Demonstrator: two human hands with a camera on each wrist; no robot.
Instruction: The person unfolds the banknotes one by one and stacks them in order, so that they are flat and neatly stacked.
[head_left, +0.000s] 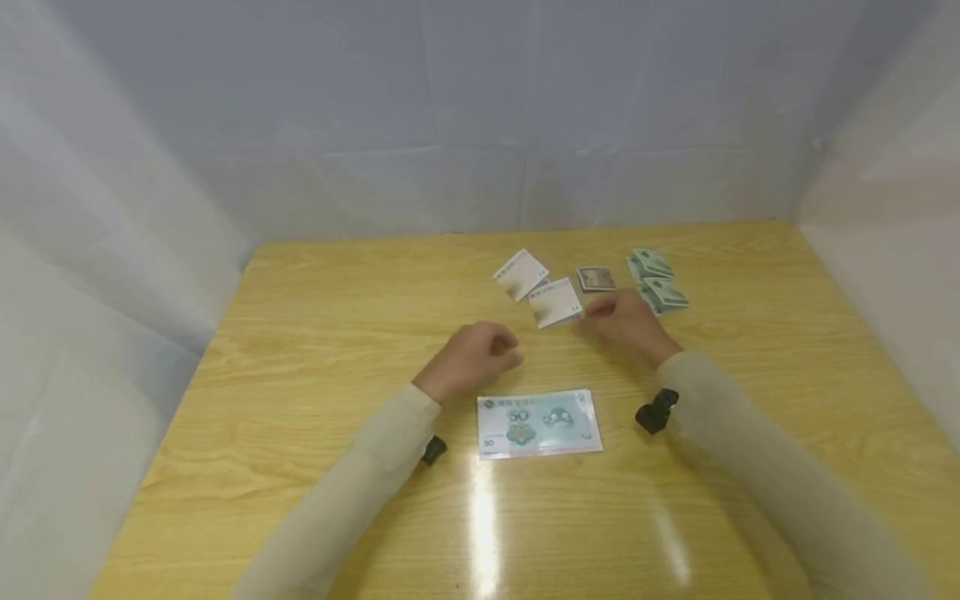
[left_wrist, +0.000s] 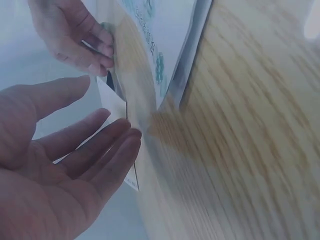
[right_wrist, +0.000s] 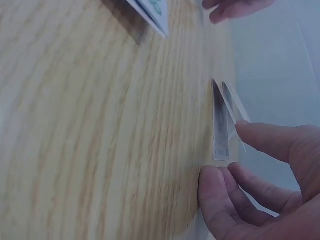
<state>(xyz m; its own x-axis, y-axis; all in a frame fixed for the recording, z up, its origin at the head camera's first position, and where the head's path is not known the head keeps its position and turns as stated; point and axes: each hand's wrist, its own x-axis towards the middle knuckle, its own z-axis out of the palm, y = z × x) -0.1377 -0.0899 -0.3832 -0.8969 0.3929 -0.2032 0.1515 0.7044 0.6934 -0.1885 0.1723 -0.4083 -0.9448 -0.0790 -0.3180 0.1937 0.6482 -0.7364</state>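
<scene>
My right hand [head_left: 626, 323] is at the right corner of a folded pale banknote [head_left: 555, 302] at the back of the table. In the right wrist view the thumb is at the edge of this folded note's [right_wrist: 220, 127] raised flap, while the other fingers curl on the tabletop beside it, apart from the thumb. My left hand [head_left: 471, 358] hovers with loosely bent fingers and holds nothing. Nearer to me than both hands lies a flat stack of banknotes, a green-printed 50 note [head_left: 540, 423] on top.
A second folded pale note [head_left: 521, 273] lies behind the first, overlapping it. To the right are a folded brown note [head_left: 596, 278] and two folded green notes [head_left: 652, 263], [head_left: 666, 292]. White sheeting [head_left: 480, 150] surrounds the wooden table [head_left: 300, 350] at back and sides.
</scene>
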